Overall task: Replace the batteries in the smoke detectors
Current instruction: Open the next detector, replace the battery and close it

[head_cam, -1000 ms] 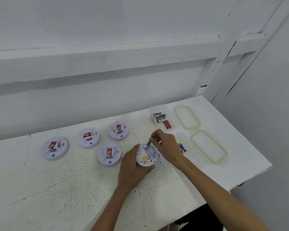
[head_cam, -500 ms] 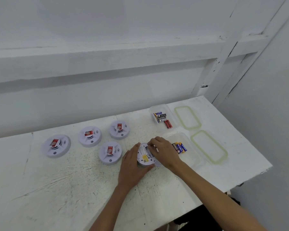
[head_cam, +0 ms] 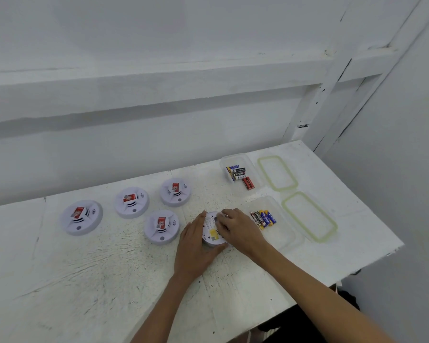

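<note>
A round white smoke detector [head_cam: 211,231] lies back side up on the white table [head_cam: 109,280], a yellow sticker on its back. My left hand [head_cam: 193,246] cups its left rim, fingers lightly curved around it. My right hand [head_cam: 238,231] lies over its right half, fingertips pressing on the back; what is under them is hidden. Several other white detectors with red labels lie face up to the left [head_cam: 161,226], [head_cam: 131,201], [head_cam: 81,216], [head_cam: 175,191]. A clear tub [head_cam: 282,233] just right of my hands holds several batteries [head_cam: 263,219].
A second clear tub [head_cam: 253,167] at the back holds several mixed batteries [head_cam: 240,175]. Two clear lids with green seals lie to the right, one at the back [head_cam: 278,173] and one nearer [head_cam: 308,216]. The table's right edge runs close behind the lids; a white wall stands behind.
One second ago my right hand held a small thing above the open back of the detector. It has since come down flat onto the back, covering it. My left hand stayed on the rim.
</note>
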`<state>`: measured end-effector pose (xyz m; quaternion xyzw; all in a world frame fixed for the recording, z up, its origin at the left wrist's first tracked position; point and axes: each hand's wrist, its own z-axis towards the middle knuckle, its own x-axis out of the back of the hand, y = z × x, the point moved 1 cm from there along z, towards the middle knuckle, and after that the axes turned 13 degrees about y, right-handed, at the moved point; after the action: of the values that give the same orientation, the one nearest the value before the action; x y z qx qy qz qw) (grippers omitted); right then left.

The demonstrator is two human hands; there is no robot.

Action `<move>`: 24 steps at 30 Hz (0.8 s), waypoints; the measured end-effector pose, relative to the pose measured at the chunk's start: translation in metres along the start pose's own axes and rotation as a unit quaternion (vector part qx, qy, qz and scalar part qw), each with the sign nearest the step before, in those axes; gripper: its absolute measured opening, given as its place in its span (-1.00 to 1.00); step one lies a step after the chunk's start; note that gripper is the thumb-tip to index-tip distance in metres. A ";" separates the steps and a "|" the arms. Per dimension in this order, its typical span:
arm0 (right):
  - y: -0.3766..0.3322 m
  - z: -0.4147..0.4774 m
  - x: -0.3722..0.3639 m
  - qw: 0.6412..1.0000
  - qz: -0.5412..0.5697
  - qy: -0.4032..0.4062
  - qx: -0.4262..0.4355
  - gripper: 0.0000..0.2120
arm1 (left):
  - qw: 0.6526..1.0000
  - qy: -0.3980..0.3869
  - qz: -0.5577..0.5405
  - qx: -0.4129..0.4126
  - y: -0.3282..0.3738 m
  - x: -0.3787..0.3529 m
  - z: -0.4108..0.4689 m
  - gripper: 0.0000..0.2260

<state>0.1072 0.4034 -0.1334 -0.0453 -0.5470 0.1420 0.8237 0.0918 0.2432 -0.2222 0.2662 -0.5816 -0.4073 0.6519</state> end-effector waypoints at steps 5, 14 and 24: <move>0.001 0.000 0.003 1.000 -0.004 0.002 0.016 -0.52 | 1.000 0.003 -0.023 -0.002 0.004 0.005 0.000 -0.16; 0.010 0.026 0.022 0.986 0.110 0.045 -0.120 -0.79 | 0.999 -0.015 -0.030 -0.020 0.020 0.022 0.000 -0.10; 0.077 0.100 0.027 0.959 0.066 0.080 -0.264 -0.77 | 1.000 0.006 -0.023 -0.020 0.028 0.027 -0.003 -0.06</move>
<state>0.0113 0.4760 -0.0874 -0.3088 -0.4927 0.0428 0.8125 0.1010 0.2349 -0.1847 0.2684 -0.5632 -0.4324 0.6510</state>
